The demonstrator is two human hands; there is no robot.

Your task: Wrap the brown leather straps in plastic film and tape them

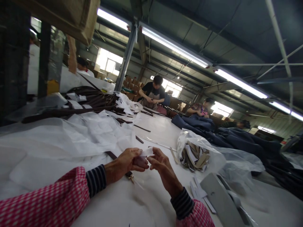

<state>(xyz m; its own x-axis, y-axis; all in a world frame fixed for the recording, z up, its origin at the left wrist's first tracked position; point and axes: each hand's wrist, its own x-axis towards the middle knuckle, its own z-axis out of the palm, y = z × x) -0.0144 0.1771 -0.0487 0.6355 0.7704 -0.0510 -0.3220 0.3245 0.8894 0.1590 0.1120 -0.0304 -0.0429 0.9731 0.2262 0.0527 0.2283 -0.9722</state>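
Observation:
My left hand (124,164) is closed on a small piece of thin white paper (146,152), held between thumb and fingers above the table. At the paper's right edge, the curled fingers of my right hand (163,168) grip it. A dark strap (129,174) with a gold-coloured metal clasp (131,179) runs beneath my left hand; whether that hand also touches the strap I cannot tell.
Crumpled white sheets (78,132) and a heap of dark brown straps (94,97) cover the left side. To the right are a clear bag of beige strips (194,154), a grey device (220,198) and dark blue fabric (236,142). A co-worker (153,91) stands across the table.

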